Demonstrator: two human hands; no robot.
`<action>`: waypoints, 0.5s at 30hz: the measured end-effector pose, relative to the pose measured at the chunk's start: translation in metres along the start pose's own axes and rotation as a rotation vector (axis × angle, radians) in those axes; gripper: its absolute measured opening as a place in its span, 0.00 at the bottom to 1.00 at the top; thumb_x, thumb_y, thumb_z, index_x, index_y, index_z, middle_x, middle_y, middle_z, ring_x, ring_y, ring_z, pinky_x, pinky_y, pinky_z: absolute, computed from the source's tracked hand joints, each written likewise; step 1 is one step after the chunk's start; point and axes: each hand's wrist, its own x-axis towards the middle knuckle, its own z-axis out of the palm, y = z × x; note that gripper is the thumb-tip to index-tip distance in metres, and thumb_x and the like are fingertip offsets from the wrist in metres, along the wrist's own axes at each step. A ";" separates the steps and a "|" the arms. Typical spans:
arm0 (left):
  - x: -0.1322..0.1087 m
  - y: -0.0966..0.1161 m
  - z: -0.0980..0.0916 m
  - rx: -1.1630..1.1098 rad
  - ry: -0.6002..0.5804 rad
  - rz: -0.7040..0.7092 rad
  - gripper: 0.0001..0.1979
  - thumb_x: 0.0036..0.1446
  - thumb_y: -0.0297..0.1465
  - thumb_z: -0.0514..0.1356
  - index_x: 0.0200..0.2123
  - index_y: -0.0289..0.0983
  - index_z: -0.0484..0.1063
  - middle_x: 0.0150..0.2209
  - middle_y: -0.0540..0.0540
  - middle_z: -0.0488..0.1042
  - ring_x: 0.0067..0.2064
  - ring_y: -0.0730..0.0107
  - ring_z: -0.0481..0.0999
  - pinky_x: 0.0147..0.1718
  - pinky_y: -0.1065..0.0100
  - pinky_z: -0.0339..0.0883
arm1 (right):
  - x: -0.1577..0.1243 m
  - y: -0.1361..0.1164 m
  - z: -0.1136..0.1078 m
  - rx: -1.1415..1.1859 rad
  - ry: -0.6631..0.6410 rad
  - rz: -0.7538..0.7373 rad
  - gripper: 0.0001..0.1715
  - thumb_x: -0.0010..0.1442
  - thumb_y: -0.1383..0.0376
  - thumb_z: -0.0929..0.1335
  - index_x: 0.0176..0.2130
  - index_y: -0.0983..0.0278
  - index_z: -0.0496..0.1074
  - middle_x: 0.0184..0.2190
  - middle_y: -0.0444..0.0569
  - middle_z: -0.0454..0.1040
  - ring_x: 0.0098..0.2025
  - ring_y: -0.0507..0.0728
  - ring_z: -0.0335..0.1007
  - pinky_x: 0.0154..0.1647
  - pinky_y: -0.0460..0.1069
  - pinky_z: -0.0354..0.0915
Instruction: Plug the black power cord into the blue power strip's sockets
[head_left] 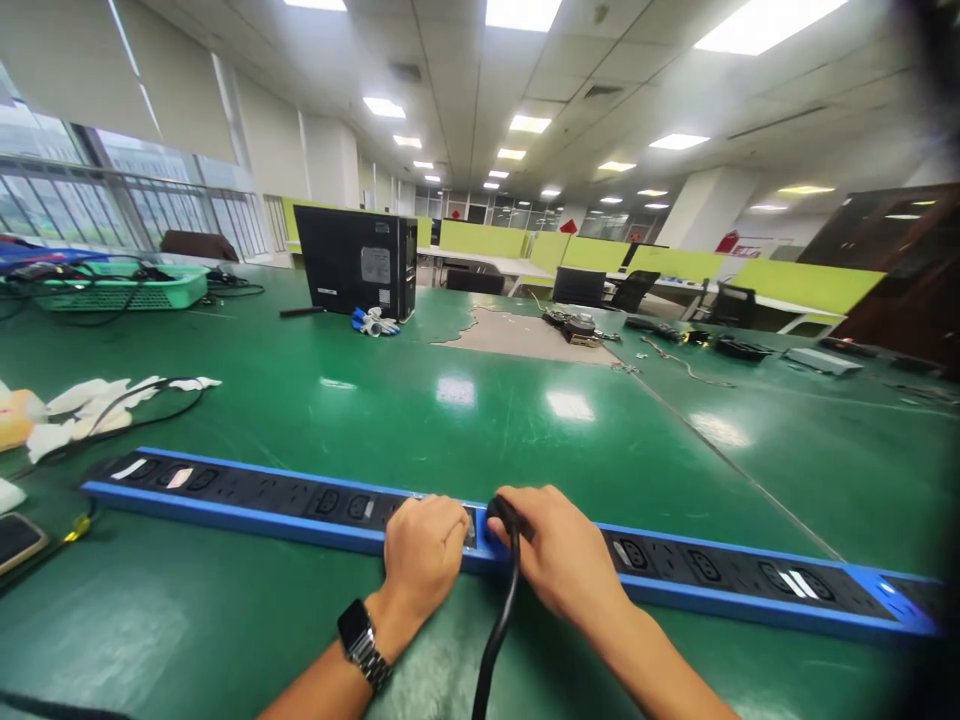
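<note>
A long blue and black power strip [247, 495] with several sockets lies across the green table [465, 400] in front of me. My left hand [424, 550], a watch on its wrist, rests curled on top of the strip near its middle. Just to the right, my right hand [559, 550] grips a black plug [501, 512] seated on the strip. The plug's black cable [496, 630] runs down toward me between my forearms.
A black computer case [356, 262] stands at the back with white and blue gloves [375, 322] beside it. At far left sit a green basket [124, 285], white gloves [90, 400] with a black wire, and a phone [16, 540]. Parts and tools [577, 328] lie back right.
</note>
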 end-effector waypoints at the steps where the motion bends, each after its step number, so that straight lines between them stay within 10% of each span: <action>1: 0.000 0.000 0.000 -0.001 0.003 0.004 0.16 0.59 0.23 0.47 0.21 0.38 0.65 0.21 0.51 0.68 0.25 0.71 0.64 0.29 0.67 0.49 | 0.000 0.003 0.001 0.010 0.010 -0.010 0.06 0.60 0.62 0.66 0.35 0.59 0.72 0.30 0.45 0.76 0.32 0.55 0.66 0.29 0.46 0.56; 9: 0.002 0.001 0.000 0.008 -0.001 0.006 0.17 0.59 0.24 0.47 0.20 0.38 0.65 0.20 0.51 0.69 0.25 0.71 0.64 0.29 0.67 0.50 | -0.005 0.014 0.011 0.192 -0.010 -0.009 0.12 0.63 0.58 0.63 0.36 0.59 0.74 0.27 0.44 0.75 0.30 0.54 0.66 0.29 0.46 0.59; 15: 0.002 0.001 -0.001 0.022 0.003 0.007 0.17 0.59 0.23 0.47 0.20 0.39 0.65 0.20 0.51 0.69 0.25 0.71 0.64 0.29 0.67 0.50 | -0.023 0.005 0.033 0.090 0.257 -0.203 0.17 0.62 0.66 0.62 0.50 0.62 0.71 0.43 0.52 0.78 0.38 0.57 0.69 0.38 0.50 0.65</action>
